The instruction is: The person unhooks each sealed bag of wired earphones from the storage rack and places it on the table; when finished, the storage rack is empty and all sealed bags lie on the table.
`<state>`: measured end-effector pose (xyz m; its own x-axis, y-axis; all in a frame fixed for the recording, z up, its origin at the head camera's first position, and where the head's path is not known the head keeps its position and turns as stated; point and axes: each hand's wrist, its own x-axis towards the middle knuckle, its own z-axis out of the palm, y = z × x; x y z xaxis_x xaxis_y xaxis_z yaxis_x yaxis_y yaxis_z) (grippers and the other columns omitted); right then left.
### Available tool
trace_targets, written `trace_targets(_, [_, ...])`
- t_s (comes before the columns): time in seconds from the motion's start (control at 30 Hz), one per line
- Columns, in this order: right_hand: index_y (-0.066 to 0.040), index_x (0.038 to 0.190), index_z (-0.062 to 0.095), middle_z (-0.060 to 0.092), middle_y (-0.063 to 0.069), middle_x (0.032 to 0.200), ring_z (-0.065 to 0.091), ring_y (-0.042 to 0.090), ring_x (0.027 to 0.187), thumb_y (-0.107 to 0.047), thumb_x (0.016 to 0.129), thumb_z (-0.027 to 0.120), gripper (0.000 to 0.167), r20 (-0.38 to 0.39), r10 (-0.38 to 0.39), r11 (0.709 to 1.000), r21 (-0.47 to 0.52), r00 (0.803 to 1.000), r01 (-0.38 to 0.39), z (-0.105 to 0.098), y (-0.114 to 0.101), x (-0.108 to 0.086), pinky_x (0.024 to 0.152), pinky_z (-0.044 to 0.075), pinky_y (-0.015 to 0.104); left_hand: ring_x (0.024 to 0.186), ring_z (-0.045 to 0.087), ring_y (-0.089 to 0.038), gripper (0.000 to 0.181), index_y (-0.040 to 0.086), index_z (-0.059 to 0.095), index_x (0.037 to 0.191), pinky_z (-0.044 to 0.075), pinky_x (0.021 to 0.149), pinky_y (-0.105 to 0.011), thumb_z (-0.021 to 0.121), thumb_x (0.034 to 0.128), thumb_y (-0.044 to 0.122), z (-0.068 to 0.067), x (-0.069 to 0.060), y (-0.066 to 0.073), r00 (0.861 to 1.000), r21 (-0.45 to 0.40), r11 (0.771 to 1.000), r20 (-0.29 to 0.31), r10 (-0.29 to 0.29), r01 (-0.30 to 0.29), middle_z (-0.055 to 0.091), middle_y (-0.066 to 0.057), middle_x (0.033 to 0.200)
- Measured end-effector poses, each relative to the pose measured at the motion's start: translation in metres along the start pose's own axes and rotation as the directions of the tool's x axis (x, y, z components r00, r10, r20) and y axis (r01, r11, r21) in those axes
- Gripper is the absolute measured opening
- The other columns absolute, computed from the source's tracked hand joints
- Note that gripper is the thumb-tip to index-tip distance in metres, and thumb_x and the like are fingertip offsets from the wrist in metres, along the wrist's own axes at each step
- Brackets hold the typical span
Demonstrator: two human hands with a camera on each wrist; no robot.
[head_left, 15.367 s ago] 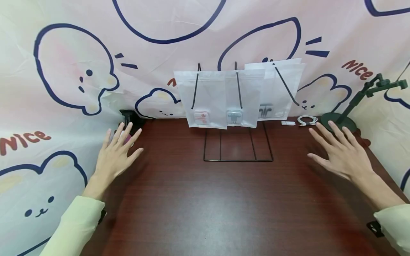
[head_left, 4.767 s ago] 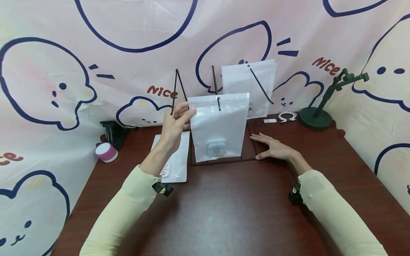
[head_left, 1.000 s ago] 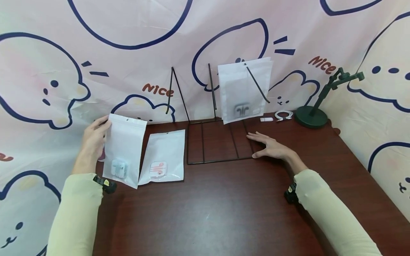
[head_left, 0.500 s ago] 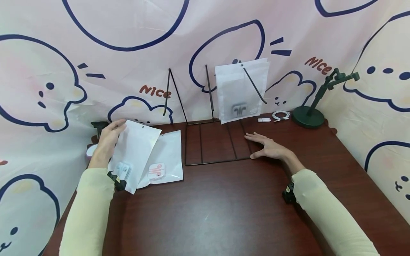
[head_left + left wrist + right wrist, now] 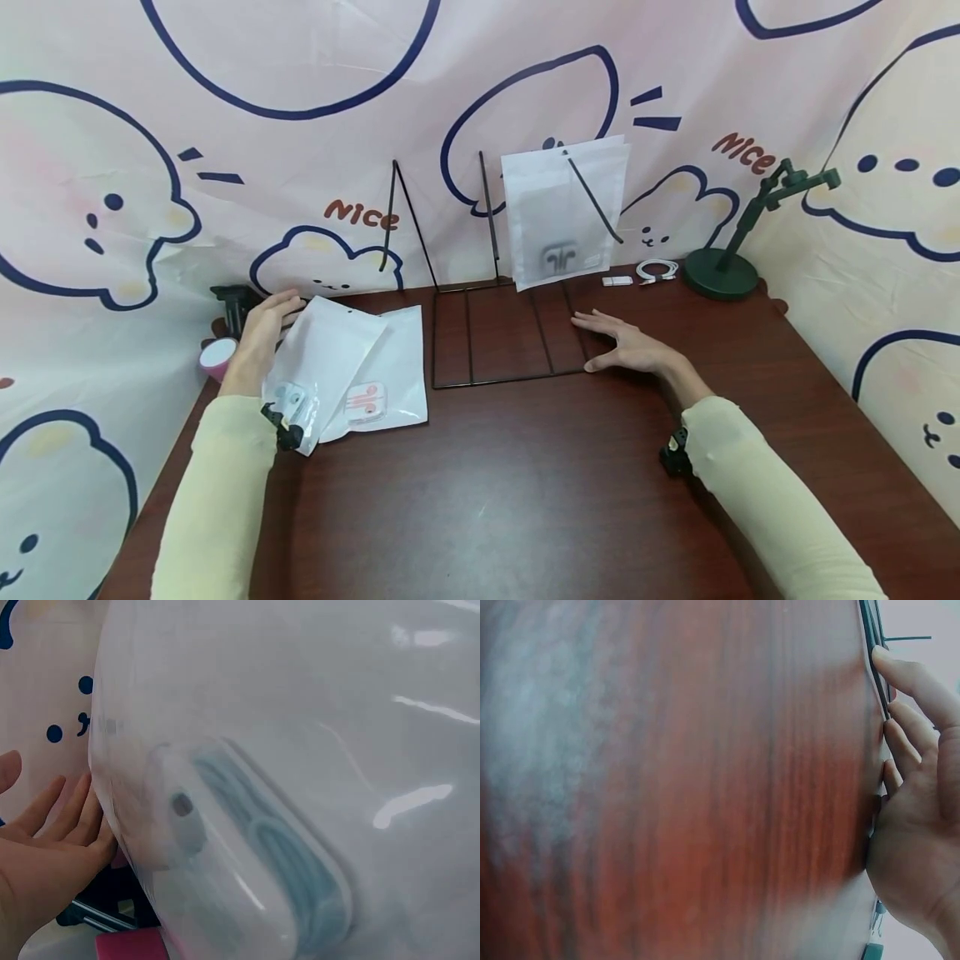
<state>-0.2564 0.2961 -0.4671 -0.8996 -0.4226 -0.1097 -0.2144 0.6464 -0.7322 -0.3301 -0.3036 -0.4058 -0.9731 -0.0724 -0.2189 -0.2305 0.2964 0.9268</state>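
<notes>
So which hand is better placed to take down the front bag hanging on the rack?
Probably the right hand: it's at the rack's base, nearer the hanging bag. The left hand is farther off, beside two lower bags.

Desk: under everything; wall cloth behind its far edge
Rack: far middle of the desk
Hung pouches: on the rack's right prong; above its far side
Lower pouch: on the desk, just left of the rack; second case in its near part
Upper pouch: over the lower pouch's left part; first case in its near part
Left hand: at the upper pouch's far left edge; right of the jar
Holder: behind the jar
Right hand: at the rack's near right corner, touching it
Far right: small block, cable, lamp, left to right
</notes>
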Motion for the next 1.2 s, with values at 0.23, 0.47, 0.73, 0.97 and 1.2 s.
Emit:
trace_targets(0.23, [-0.017, 0.163, 0.037, 0.017, 0.012, 0.173, 0.004, 0.04, 0.159, -0.034, 0.089, 0.081, 0.088, 0.003, -0.004, 1.0, 0.011, 1.0, 0.004, 0.0, 0.0, 0.0, 0.115, 0.004, 0.079, 0.154, 0.032, -0.031, 0.062, 0.012, 0.021, 0.167, 0.022, 0.127, -0.046, 0.036, 0.113, 0.038, 0.0, -0.001, -0.006, 1.0, 0.002, 1.0, 0.024, 0.0, 0.0, 0.028, -0.015, 0.169])
trace_targets(0.47, [-0.016, 0.162, 0.037, 0.017, 0.012, 0.173, 0.004, 0.041, 0.159, -0.033, 0.089, 0.081, 0.088, 0.002, -0.002, 1.0, 0.014, 1.0, 0.002, -0.001, -0.003, -0.001, 0.116, 0.003, 0.078, 0.151, 0.036, -0.033, 0.06, 0.007, 0.024, 0.165, 0.029, 0.124, -0.046, 0.034, 0.1135, 0.037, 0.003, -0.001, -0.001, 0.999, 0.047, 0.998, 0.009, 0.045, -0.045, 0.031, -0.019, 0.167])
trace_targets(0.73, [-0.015, 0.162, 0.037, 0.017, 0.013, 0.173, 0.004, 0.041, 0.159, -0.033, 0.088, 0.081, 0.087, 0.001, -0.001, 1.0, 0.014, 1.0, 0.001, -0.001, -0.003, -0.002, 0.115, 0.005, 0.078, 0.149, 0.039, -0.034, 0.062, 0.009, 0.028, 0.165, 0.031, 0.123, -0.048, 0.042, 0.1119, 0.039, 0.026, -0.006, 0.029, 0.983, 0.026, 0.987, 0.103, 0.154, -0.157, 0.035, -0.021, 0.164])
trace_targets(0.97, [-0.016, 0.162, 0.039, 0.018, 0.012, 0.173, 0.005, 0.04, 0.159, -0.033, 0.088, 0.081, 0.087, -0.001, -0.006, 1.0, 0.016, 1.0, 0.006, -0.001, -0.001, -0.001, 0.115, 0.005, 0.078, 0.144, 0.045, -0.038, 0.06, 0.008, 0.034, 0.163, 0.032, 0.122, -0.05, 0.048, 0.111, 0.035, 0.059, -0.012, 0.05, 0.954, 0.036, 0.973, 0.206, 0.216, -0.228, 0.041, -0.022, 0.161])
trace_targets(1.2, [-0.016, 0.162, 0.038, 0.019, 0.012, 0.173, 0.006, 0.04, 0.159, -0.034, 0.088, 0.081, 0.088, -0.003, -0.007, 1.0, 0.007, 1.0, 0.007, -0.001, -0.001, -0.001, 0.115, 0.006, 0.078, 0.139, 0.052, -0.038, 0.058, 0.006, 0.036, 0.161, 0.035, 0.12, -0.052, 0.053, 0.1102, 0.029, 0.101, -0.014, 0.048, 0.926, 0.058, 0.97, 0.317, 0.205, -0.235, 0.049, -0.022, 0.155])
